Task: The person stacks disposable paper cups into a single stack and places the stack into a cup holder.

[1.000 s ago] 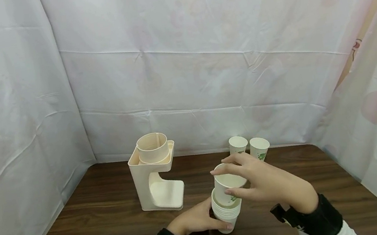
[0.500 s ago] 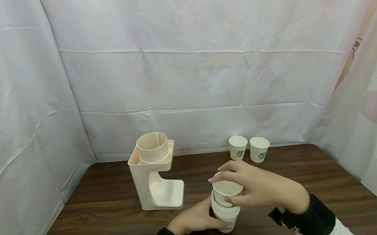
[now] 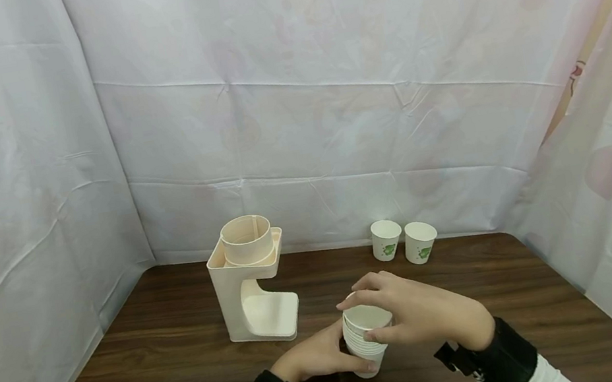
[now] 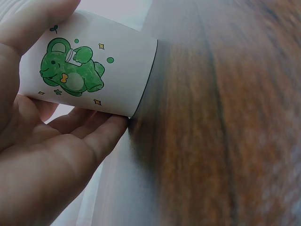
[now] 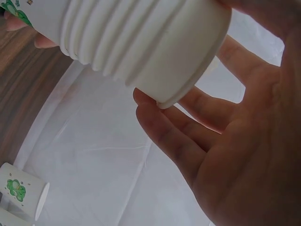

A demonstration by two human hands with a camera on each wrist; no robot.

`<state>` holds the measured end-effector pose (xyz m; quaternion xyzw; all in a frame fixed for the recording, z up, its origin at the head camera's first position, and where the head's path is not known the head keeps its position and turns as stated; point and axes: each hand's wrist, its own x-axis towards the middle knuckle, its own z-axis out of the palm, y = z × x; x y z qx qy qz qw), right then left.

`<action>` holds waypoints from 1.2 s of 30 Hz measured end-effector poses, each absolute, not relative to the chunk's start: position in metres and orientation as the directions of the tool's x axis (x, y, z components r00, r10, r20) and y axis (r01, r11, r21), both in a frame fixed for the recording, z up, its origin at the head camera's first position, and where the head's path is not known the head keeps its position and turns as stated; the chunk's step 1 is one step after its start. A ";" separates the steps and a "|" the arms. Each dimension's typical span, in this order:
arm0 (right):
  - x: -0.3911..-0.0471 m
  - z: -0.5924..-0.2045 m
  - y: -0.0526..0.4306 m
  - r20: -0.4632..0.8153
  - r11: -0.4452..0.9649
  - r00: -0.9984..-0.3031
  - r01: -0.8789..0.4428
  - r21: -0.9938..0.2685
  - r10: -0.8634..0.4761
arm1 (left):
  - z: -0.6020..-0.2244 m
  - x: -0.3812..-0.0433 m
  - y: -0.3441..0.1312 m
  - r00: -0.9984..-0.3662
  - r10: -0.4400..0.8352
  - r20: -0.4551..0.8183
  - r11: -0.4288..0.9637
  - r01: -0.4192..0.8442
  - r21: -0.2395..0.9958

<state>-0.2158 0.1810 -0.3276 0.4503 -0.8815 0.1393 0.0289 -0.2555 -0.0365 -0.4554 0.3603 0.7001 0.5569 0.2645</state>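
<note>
A stack of white paper cups (image 3: 360, 343) stands upright near the front of the dark wooden table. My left hand (image 3: 320, 354) grips it low down, thumb across the front. In the left wrist view, the lowest cup (image 4: 124, 66) shows a green bear print, its base at the tabletop. Over the stack, my right hand (image 3: 411, 308) holds the top cup (image 5: 190, 52) near its rim between thumb and fingers. That cup sits nested in the stack, its rim standing higher than the closely spaced rims below.
Behind the stack stand two single paper cups (image 3: 386, 240) (image 3: 420, 243) with green prints. To the left is a cream plastic stand (image 3: 230, 303) with a round cup-like holder (image 3: 248, 243) on top. White cloth (image 3: 300, 118) hangs around the table (image 3: 149, 376).
My right hand has moved down and slightly left, lowering the top cup into the stack. The left hand has kept its grip, and the stack stays in place.
</note>
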 end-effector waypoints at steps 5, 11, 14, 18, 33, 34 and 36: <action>-0.216 -0.330 0.180 0.139 0.569 -0.607 -0.787 -0.239 -0.782 | -0.455 -0.255 -0.037 -0.596 0.802 0.032 0.113 0.204 0.972; -0.217 -0.333 0.180 0.128 0.573 -0.614 -0.780 -0.252 -0.779 | -0.456 -0.256 -0.038 -0.588 0.808 0.042 0.096 0.202 0.975; -0.217 -0.334 0.179 0.119 0.578 -0.619 -0.774 -0.258 -0.776 | -0.456 -0.255 -0.038 -0.589 0.807 0.042 0.101 0.208 0.973; -0.217 -0.335 0.179 0.103 0.592 -0.632 -0.762 -0.264 -0.768 | -0.455 -0.254 -0.037 -0.606 0.795 0.027 0.121 0.202 0.972; -0.216 -0.337 0.179 0.094 0.606 -0.646 -0.749 -0.268 -0.757 | -0.454 -0.252 -0.037 -0.622 0.783 0.018 0.127 0.188 0.974; -0.216 -0.337 0.179 0.096 0.603 -0.644 -0.751 -0.268 -0.759 | -0.454 -0.252 -0.037 -0.621 0.783 0.020 0.126 0.190 0.974; -0.216 -0.338 0.179 0.101 0.599 -0.640 -0.755 -0.269 -0.762 | -0.454 -0.252 -0.038 -0.623 0.782 0.018 0.127 0.187 0.974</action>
